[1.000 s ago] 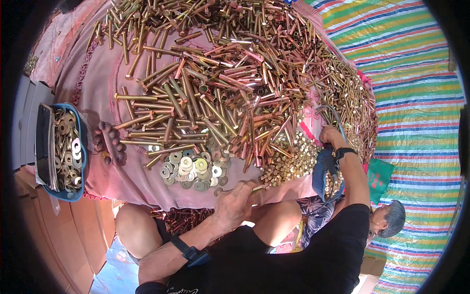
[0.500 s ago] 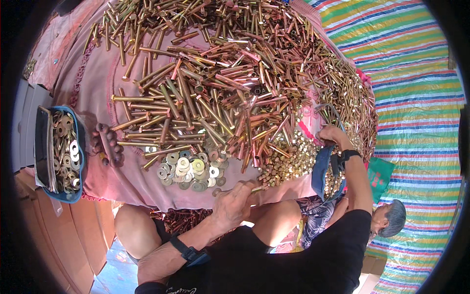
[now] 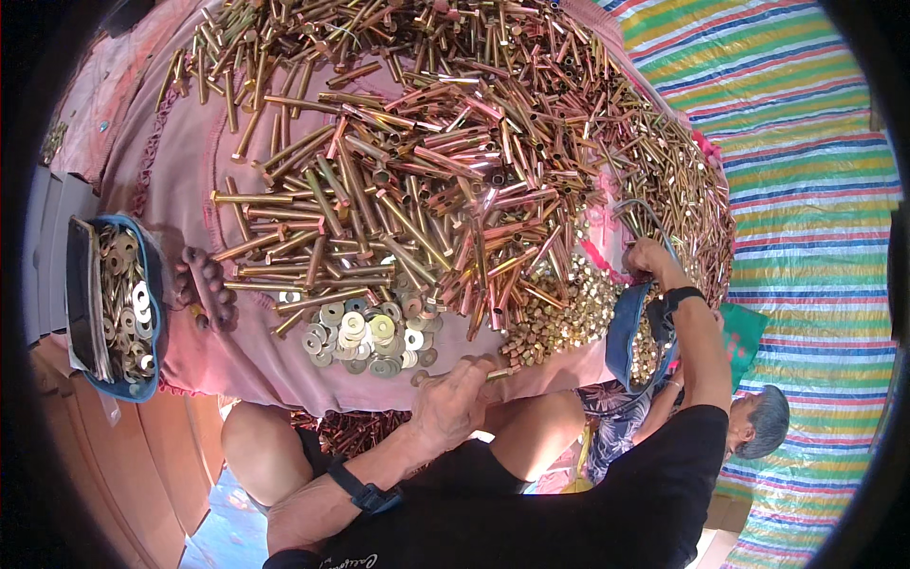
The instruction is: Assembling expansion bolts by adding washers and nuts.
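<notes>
My left hand (image 3: 453,400) is closed at the near edge of the pink cloth. The gold end of a bolt (image 3: 499,374) sticks out from its fingers. Beside it lies a heap of washers (image 3: 365,334), flat and silvery, and to its right a pile of small gold nuts (image 3: 550,318). Farther right, my right hand (image 3: 650,257) is closed above a blue container (image 3: 624,327) that has more gold nuts inside. What its fingers hold is hidden. A grey curved handle (image 3: 654,220) rises just beyond that hand.
Long brassy bolts (image 3: 351,190) and tubes cover most of the pink cloth (image 3: 171,237). At left stand a blue-rimmed container (image 3: 156,351) of washers and a dark knobbly object (image 3: 204,289). Another person (image 3: 763,422) sits at right, near a striped sheet (image 3: 796,247).
My right hand and the blue container beneath it have shifted slightly to the right. My left hand stays nearly in place, still closed on the bolt.
</notes>
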The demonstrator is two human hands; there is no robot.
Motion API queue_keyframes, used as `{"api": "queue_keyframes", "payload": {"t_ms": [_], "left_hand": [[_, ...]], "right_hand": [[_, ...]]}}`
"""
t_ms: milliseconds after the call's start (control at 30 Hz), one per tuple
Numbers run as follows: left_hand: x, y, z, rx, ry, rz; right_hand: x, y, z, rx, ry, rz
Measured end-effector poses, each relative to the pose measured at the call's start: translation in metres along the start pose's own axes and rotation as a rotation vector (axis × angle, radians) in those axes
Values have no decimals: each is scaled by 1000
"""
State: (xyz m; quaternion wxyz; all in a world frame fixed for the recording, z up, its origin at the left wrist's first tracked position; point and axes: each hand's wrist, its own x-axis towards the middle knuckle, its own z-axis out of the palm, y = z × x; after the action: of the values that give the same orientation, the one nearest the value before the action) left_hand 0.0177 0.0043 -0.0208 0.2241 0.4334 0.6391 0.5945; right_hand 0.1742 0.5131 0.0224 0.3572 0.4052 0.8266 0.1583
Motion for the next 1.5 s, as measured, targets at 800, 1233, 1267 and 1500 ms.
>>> {"api": "queue_keyframes", "payload": {"t_ms": [800,1233,1267,1500], "left_hand": [[1,0,-1,-39,-6,2],[9,2,12,-50,-43,90],[1,-6,5,-4,-43,54],[2,-7,7,28,-35,97]], "right_hand": [[28,19,31,-26,-345,-118],[-2,34,11,-280,-353,-449],[-14,-27,-6,-180,-364,-345],[-77,-71,-61,-21,-253,-219]]}}
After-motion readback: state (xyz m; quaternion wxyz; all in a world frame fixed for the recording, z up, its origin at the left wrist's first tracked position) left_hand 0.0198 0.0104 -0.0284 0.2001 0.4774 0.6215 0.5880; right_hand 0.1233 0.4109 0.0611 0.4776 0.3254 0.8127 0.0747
